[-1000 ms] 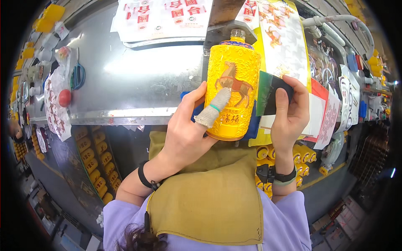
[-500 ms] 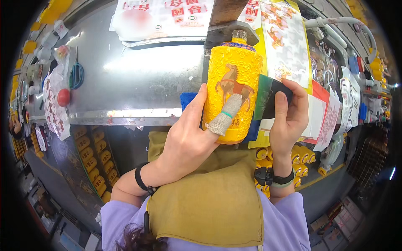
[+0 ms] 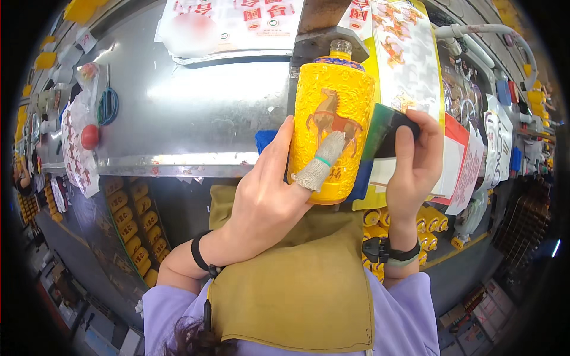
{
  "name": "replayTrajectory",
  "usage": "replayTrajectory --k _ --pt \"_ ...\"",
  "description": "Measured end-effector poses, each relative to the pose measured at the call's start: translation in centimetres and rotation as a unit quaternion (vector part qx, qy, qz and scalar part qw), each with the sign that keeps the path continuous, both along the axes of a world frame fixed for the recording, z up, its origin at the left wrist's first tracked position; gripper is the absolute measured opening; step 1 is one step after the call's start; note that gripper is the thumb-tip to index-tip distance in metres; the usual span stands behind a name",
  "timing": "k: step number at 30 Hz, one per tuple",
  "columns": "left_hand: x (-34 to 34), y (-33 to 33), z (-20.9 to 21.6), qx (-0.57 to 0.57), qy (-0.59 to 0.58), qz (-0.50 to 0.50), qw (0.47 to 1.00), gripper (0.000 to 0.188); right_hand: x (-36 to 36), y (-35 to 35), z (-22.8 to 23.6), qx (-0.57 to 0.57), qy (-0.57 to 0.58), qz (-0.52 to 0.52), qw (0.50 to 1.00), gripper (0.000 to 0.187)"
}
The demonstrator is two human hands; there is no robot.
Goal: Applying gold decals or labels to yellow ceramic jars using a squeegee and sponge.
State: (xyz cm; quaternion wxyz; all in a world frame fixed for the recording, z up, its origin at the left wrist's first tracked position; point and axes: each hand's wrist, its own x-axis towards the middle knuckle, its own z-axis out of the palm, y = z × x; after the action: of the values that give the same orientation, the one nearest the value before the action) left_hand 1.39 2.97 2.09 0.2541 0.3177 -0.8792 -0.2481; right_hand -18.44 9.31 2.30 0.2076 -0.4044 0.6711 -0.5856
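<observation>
My left hand holds a yellow embossed bottle from its left side, fingers behind it. Its thumb, in a grey cloth finger cover with a green band, presses on the front below a brown horse decal. The bottle stands tilted slightly, its clear glass neck bare and pointing away from me. In my right hand, pinched between thumb and fingers, is a flat green-and-black scraper. Its green edge is close to the bottle's right side; whether they touch I cannot tell.
A metal bench carries printed sheets at the back and horse decal sheets at the right. Blue-handled scissors and a red ball lie left. Yellow bottles fill racks below. A metal bracket stands behind the bottle's neck.
My right hand has shifted slightly to the right with the scraper, which has turned a little. The left hand and bottle are almost unmoved.
</observation>
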Motion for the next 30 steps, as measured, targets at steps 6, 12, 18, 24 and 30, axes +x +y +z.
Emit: replayTrajectory --k 6,12,18,24,30 --pt "0.2 0.6 -1.4 0.069 0.067 0.028 0.995 0.071 0.2 -1.5 2.6 0.051 -0.090 0.042 0.994 0.030" --pt "0.1 0.8 -2.6 0.109 0.173 0.052 0.977 0.076 1.1 -3.3 2.4 0.096 -0.083 0.069 0.989 0.042" --pt "0.5 0.9 -2.8 0.148 0.163 0.034 0.975 0.086 1.5 -4.0 1.9 0.119 -0.074 0.081 0.987 0.043" --pt "0.5 0.9 -2.8 0.149 0.164 0.034 0.975 0.087 1.8 -4.0 2.0 0.120 -0.085 0.073 0.987 0.042" --pt "0.0 1.0 -2.9 0.139 0.199 0.060 0.968 0.076 1.9 -4.1 2.1 0.118 -0.083 0.073 0.987 0.042"
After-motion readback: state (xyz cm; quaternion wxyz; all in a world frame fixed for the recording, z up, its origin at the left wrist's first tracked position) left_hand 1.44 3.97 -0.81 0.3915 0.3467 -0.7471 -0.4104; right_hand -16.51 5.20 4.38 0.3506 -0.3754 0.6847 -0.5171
